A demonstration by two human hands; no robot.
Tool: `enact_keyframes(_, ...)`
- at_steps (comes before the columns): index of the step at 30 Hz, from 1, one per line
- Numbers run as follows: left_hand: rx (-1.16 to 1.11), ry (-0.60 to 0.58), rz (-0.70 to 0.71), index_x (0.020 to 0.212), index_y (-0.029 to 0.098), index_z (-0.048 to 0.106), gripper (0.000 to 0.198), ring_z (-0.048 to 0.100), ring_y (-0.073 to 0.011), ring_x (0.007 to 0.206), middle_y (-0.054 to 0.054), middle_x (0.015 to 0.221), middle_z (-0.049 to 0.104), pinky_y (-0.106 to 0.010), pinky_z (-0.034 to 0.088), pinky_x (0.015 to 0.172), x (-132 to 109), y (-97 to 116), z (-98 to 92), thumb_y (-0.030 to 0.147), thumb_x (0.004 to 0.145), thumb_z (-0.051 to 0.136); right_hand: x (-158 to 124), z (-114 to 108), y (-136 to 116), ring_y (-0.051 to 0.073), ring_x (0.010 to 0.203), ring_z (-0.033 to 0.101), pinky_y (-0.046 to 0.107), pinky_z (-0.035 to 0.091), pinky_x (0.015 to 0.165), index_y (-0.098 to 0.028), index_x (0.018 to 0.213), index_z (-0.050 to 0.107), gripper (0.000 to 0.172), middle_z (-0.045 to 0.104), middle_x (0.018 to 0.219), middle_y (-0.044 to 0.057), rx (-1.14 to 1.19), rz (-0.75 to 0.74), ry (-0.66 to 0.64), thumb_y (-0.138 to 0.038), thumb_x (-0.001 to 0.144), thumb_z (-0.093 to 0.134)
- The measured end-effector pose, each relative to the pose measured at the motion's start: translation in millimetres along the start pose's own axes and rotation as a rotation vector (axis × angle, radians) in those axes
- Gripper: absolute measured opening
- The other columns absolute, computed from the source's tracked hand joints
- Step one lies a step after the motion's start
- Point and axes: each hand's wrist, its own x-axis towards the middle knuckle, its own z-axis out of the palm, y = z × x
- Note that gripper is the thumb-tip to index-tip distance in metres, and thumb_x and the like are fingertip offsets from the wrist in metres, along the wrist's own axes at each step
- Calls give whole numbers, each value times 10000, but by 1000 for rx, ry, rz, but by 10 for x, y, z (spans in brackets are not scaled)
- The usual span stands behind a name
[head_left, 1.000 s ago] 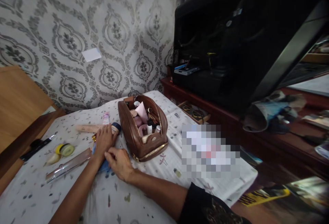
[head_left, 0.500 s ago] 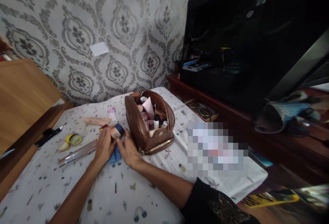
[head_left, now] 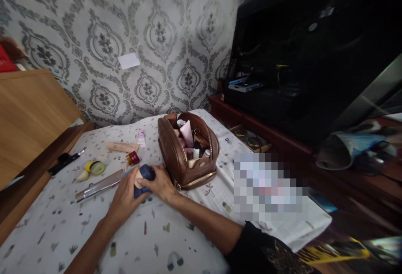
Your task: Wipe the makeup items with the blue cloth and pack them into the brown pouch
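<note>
Both hands meet on a beige bottle with a dark blue cap, held just above a blue cloth on the printed bedsheet. My left hand wraps the bottle's lower end. My right hand closes its fingers on the blue cap end. Just right of them stands an open brown leather cosmetic bag, filled with tubes and small bottles.
On the sheet to the left lie a small red box, a beige tube, a small pink tube, a yellow-green round item, a long clear case and a black tool. A wooden headboard is left; a dark wooden cabinet is right.
Both hands have lifted the blue-capped bottle off the sheet and closed round it. The red box, earlier under the left hand, now shows. The camera has shifted left.
</note>
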Motion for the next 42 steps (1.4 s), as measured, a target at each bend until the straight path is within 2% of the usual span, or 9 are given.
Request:
enact_keyframes(3, 89, -14, 10, 1513, 218, 234, 922, 555, -351, 1281, -175, 1403, 561, -548, 408, 1089, -18, -11, 18, 529, 787, 709, -37, -42, -89, 260, 984, 622, 402, 505, 916, -150, 1067, 634, 544, 601, 1051, 86, -2, -13, -21, -410, 632, 831)
enact_keyframes(7, 139, -34, -20, 1544, 198, 164, 952, 571, -355, 1262, -184, 1393, 574, -565, 409, 1071, 27, 19, -7, 497, 807, 687, -104, -72, -154, 229, 959, 612, 370, 496, 892, -185, 1066, 553, 564, 606, 1002, 40, 73, -28, -7, -352, 610, 840)
enact_keyframes(10, 131, -46, -2, 1523, 204, 253, 802, 587, -343, 1240, -157, 1376, 597, -544, 432, 1056, 47, 12, -65, 452, 855, 622, -145, -78, -171, 204, 880, 613, 338, 501, 827, -200, 1061, 513, 556, 615, 948, 13, 148, -27, -4, -344, 623, 824)
enact_keyframes(14, 79, -36, 56, 1323, 242, 536, 412, 636, -293, 1156, -87, 1228, 690, -478, 488, 1011, 55, -55, -131, 288, 922, 451, -173, -68, -183, 175, 852, 610, 304, 505, 809, -218, 1101, 496, 544, 625, 946, -4, 254, -78, 16, -342, 658, 786)
enact_keyframes(19, -77, 125, -74, 1058, 208, 661, 298, 664, -279, 1026, -88, 1053, 726, -447, 509, 968, 87, -85, -228, 358, 912, 448, -181, -33, -170, 177, 838, 628, 319, 531, 808, -215, 1212, 473, 613, 636, 946, 4, 293, -167, 31, -376, 692, 755)
enact_keyframes(24, -404, 350, -363, 1070, 187, 637, 368, 687, -215, 869, -64, 979, 725, -313, 551, 780, 89, 151, -404, 503, 906, 544, -201, -10, -120, 233, 948, 660, 398, 537, 890, -218, 1364, 399, 807, 642, 1091, 66, 147, -133, -21, -318, 662, 783)
enact_keyframes(26, -446, 364, -315, 1115, 189, 628, 352, 682, -217, 973, -78, 1076, 716, -315, 544, 850, 82, 264, -416, 474, 934, 528, -208, 2, -96, 257, 1025, 643, 416, 523, 925, -212, 1314, 458, 742, 627, 1141, 89, 47, -133, -64, -286, 654, 789)
enact_keyframes(32, -169, 109, 138, 1242, 238, 606, 314, 568, -261, 1254, -81, 1290, 654, -463, 413, 1112, 82, 281, -192, 346, 968, 499, -174, 74, -15, 290, 1106, 577, 450, 489, 969, -153, 1146, 546, 488, 628, 1117, 120, -132, -302, -145, -177, 688, 712)
enact_keyframes(42, 28, 172, 153, 1246, 197, 539, 291, 594, -245, 1064, -96, 1125, 634, -421, 486, 954, 101, 297, -161, 308, 1000, 429, -212, 74, 26, 287, 1205, 552, 439, 464, 1030, -155, 1373, 429, 684, 586, 1258, 152, -144, -369, -252, -161, 745, 699)
